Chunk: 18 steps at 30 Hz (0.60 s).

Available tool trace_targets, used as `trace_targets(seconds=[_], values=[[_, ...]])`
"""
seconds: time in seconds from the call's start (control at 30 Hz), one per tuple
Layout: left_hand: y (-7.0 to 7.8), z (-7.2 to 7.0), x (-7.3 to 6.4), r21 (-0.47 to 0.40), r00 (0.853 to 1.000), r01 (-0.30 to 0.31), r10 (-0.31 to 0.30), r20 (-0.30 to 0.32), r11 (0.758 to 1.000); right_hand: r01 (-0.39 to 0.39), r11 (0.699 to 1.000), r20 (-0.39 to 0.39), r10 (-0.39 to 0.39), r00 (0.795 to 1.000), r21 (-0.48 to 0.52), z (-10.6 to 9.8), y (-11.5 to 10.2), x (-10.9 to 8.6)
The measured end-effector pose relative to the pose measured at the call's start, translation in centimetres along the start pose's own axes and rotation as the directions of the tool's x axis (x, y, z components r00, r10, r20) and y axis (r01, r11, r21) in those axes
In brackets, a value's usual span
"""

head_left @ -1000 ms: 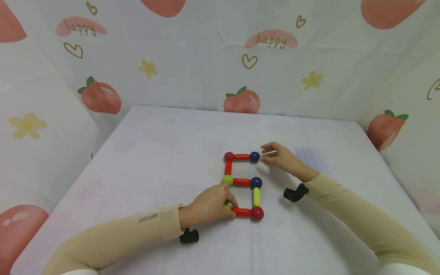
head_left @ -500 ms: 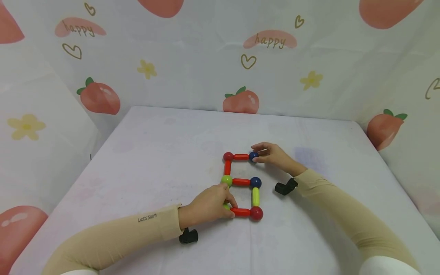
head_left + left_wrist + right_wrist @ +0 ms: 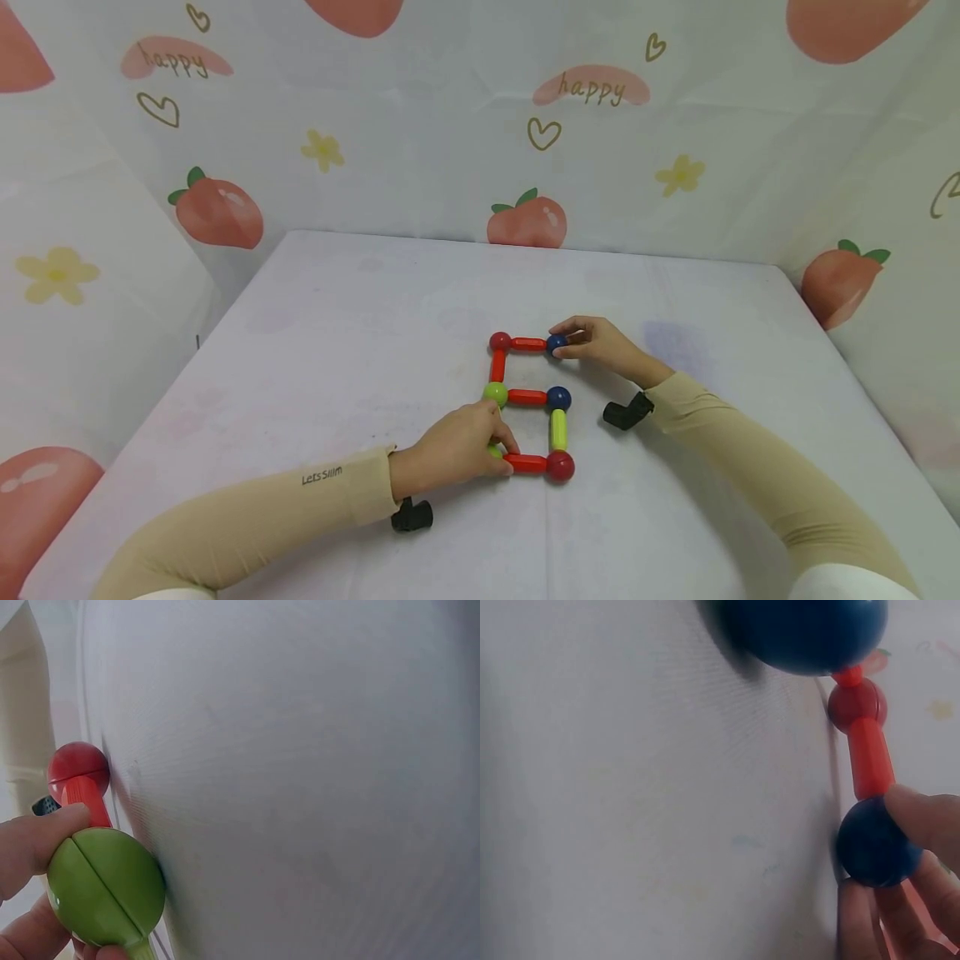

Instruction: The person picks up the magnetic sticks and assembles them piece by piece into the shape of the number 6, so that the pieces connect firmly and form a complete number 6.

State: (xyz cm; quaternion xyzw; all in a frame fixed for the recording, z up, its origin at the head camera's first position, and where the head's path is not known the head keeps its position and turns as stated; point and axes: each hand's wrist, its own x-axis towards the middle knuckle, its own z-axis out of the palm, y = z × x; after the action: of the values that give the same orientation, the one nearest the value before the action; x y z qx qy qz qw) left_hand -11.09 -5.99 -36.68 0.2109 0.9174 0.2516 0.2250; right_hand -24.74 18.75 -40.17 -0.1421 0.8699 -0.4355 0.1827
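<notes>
A flat figure of coloured balls and short rods lies on the table. My left hand (image 3: 457, 446) grips its near left corner, where the left wrist view shows thumb and fingers around a green ball (image 3: 105, 885), the thumb reaching the red rod (image 3: 84, 796) beside it. At the far right end, my right hand (image 3: 603, 348) pinches a dark blue ball (image 3: 874, 844) between thumb and fingers. A red rod (image 3: 528, 344) joins that ball to a red ball (image 3: 500, 342). The left side's lower rod is mostly hidden behind my left hand.
Between the hands, another green ball (image 3: 496, 393) connects by a red rod (image 3: 528, 397) to a second blue ball (image 3: 558, 398). A yellow-green rod (image 3: 558, 430) runs down to the near red ball (image 3: 560, 466). A fruit-printed cloth (image 3: 420, 150) hangs behind the white table (image 3: 300, 333).
My right hand has come in from the right and taken hold of the far blue ball, which has barely shifted. The left hand has stayed in place.
</notes>
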Motion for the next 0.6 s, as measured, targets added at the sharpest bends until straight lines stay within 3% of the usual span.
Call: trace_targets(seconds=[0.6], values=[[-0.02,0.11,0.04,0.004,1.0,-0.005,0.005,-0.009,1.0,0.009,1.0,0.003,-0.009,1.0,-0.013,0.02,-0.12,-0.16]])
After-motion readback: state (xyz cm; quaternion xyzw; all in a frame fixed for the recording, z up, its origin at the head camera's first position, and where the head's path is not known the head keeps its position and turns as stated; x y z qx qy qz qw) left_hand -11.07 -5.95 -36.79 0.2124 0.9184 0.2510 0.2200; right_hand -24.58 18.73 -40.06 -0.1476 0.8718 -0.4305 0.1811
